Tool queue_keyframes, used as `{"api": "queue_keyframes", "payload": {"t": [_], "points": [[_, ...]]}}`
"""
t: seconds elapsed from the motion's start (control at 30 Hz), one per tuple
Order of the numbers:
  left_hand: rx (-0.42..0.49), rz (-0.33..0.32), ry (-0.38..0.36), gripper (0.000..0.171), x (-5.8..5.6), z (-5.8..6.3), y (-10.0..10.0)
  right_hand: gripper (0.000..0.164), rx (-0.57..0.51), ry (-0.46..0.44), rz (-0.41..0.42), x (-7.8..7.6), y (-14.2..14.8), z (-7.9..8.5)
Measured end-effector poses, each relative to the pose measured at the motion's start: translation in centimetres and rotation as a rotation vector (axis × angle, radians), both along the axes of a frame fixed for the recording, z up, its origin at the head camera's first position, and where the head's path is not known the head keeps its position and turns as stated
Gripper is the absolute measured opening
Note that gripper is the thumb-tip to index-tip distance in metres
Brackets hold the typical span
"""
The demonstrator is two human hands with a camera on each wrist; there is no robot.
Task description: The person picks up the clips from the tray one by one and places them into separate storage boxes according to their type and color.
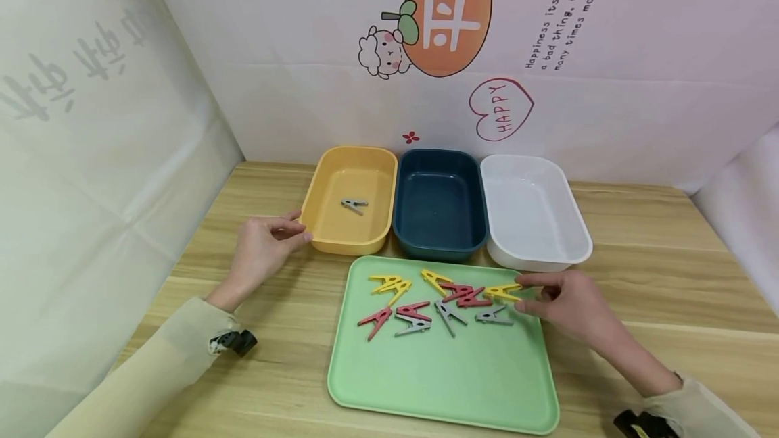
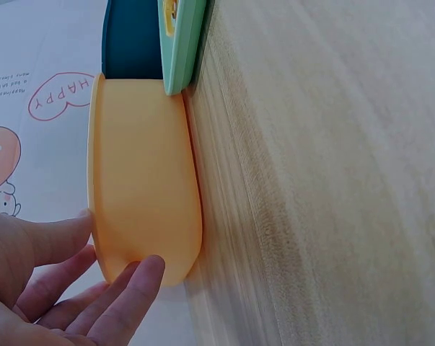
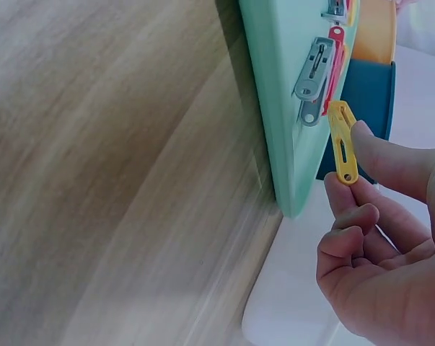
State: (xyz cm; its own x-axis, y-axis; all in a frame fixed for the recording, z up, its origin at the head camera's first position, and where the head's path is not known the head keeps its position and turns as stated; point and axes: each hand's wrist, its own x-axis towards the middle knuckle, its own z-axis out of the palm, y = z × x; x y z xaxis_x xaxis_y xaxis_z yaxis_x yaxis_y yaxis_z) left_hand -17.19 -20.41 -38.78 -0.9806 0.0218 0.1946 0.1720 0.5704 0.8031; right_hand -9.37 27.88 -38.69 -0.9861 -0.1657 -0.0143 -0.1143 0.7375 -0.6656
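Note:
My right hand [image 1: 569, 306] pinches a yellow clothespin [image 3: 343, 144] between thumb and fingertips, over the upper right corner of the green tray [image 1: 438, 384]. Several more clothespins lie on that tray: yellow ones such as the clothespin [image 1: 433, 281], red ones like the clothespin [image 1: 376, 320], and grey ones like the clothespin [image 1: 450, 316]. At the left, my left hand [image 1: 264, 249] touches the near left corner of the yellow container [image 2: 141, 166] with its thumb and fingers spread along rim and wall. Inside that container rests one grey clothespin [image 1: 355, 205].
A dark blue container [image 1: 439, 249] stands beside the yellow one, and a white container [image 1: 541, 262] stands right of it. All three are lined up behind the tray on the wooden table [image 1: 639, 235]. A white printed sheet [image 1: 304, 73] hangs behind them.

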Motion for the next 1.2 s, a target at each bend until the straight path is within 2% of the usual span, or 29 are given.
{"api": "queue_keyframes", "payload": {"t": [0.6, 0.8, 0.93, 1.2], "points": [[0.005, 0.0, 0.001, 0.017, 0.1, 0.0, 0.0, 0.041, -0.117, -0.052, -0.021, 0.0, -0.7, 1.9], [0.015, -0.004, 0.004, 0.016, 0.0, -0.2, -0.1, 0.043, -0.098, -0.064, -0.039, -0.2, -1.3, 2.6], [0.026, -0.009, 0.004, 0.015, 0.0, -0.2, -0.1, 0.042, -0.084, -0.061, -0.039, -0.5, -1.7, 3.1], [0.023, -0.008, 0.009, 0.016, 0.0, -0.2, -0.1, 0.041, -0.134, -0.021, -0.028, -1.1, -2.5, 3.8]]}}
